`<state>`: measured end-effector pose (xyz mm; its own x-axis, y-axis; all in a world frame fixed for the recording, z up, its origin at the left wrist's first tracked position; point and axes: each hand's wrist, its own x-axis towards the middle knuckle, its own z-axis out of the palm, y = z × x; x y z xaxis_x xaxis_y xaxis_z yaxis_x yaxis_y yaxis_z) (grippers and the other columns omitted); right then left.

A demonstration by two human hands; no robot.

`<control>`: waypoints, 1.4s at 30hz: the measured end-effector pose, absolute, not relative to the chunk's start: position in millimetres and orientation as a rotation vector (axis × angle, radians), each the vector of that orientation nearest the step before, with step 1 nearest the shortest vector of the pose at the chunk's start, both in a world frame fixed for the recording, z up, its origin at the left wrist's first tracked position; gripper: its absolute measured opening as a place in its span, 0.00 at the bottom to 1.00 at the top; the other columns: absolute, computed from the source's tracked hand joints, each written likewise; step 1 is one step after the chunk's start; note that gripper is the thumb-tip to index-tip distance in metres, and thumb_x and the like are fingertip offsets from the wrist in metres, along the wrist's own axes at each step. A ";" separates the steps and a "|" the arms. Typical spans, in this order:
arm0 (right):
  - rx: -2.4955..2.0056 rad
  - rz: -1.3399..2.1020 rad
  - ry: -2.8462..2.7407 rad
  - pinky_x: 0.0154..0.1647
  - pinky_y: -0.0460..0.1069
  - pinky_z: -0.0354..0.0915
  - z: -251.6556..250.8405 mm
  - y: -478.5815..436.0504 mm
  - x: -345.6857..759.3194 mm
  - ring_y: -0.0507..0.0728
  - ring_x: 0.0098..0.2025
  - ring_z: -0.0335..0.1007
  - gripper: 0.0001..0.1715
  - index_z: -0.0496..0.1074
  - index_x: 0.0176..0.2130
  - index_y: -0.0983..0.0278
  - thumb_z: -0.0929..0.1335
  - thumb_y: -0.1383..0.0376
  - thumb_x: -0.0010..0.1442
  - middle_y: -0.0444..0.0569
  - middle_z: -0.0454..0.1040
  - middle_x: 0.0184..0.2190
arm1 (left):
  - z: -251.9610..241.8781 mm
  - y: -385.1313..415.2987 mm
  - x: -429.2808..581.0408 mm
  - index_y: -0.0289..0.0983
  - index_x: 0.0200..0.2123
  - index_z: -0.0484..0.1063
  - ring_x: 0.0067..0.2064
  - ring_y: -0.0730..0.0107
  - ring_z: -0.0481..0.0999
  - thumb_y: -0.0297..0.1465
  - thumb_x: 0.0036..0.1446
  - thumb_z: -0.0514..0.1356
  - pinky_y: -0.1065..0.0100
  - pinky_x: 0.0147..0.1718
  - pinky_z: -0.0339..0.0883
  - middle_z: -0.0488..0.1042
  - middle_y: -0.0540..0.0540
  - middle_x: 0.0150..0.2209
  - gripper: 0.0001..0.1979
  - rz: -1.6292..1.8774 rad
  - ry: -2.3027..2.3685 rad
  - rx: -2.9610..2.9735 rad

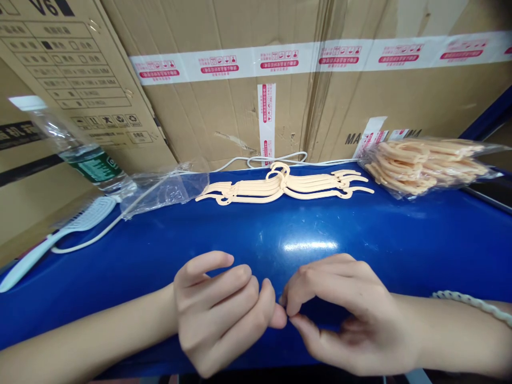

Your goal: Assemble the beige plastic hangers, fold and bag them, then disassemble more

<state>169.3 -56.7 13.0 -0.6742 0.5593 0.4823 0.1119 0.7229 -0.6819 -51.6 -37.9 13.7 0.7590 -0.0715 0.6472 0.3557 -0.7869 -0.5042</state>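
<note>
My left hand and my right hand rest at the near edge of a glossy blue table, fingertips meeting in the middle. Both hands are curled, with thumb and forefinger pinched together; whatever lies between them is too small to make out. A small stack of cream plastic hangers lies flat at the far side of the table, well beyond the hands. A clear bag full of the same cream hangers sits at the far right. A pale braided band circles my right wrist.
Large taped cardboard boxes wall off the back. At the left lie a plastic water bottle, a white hairbrush, an empty clear bag and a white cable along the table's far edge.
</note>
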 end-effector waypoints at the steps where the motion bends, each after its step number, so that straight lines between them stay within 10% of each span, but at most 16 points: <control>1: -0.510 0.824 -2.220 0.33 0.43 0.70 13.0 -56.6 169.0 0.50 0.31 0.75 0.11 0.68 0.37 0.63 0.65 0.77 0.56 0.46 0.79 0.32 | 15.5 -38.4 -52.4 0.40 0.27 0.78 0.26 0.76 0.72 0.32 0.63 0.62 0.63 0.36 0.62 0.71 0.56 0.19 0.12 -0.862 -0.207 -2.336; 31: -0.608 0.657 -2.165 0.23 0.42 0.62 6.5 -56.1 165.1 0.47 0.22 0.65 0.10 0.67 0.29 0.62 0.64 0.77 0.50 0.40 0.72 0.22 | 6.3 -38.4 -47.5 0.41 0.23 0.77 0.26 0.75 0.72 0.32 0.65 0.60 0.63 0.37 0.62 0.72 0.55 0.20 0.16 -1.045 -0.213 -2.207; 42: -0.377 0.874 -2.185 0.38 0.43 0.71 12.1 -54.5 167.4 0.50 0.34 0.74 0.15 0.71 0.44 0.67 0.67 0.77 0.57 0.48 0.79 0.35 | 3.9 -43.0 -51.9 0.42 0.22 0.75 0.26 0.76 0.74 0.31 0.66 0.57 0.65 0.37 0.62 0.75 0.56 0.22 0.18 -1.097 -0.332 -2.233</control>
<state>167.4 -54.5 12.1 -0.6828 0.5026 0.5303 -0.0018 0.7247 -0.6891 -51.9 -43.0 3.9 0.6231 -0.0453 0.7808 0.4711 -0.7752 -0.4209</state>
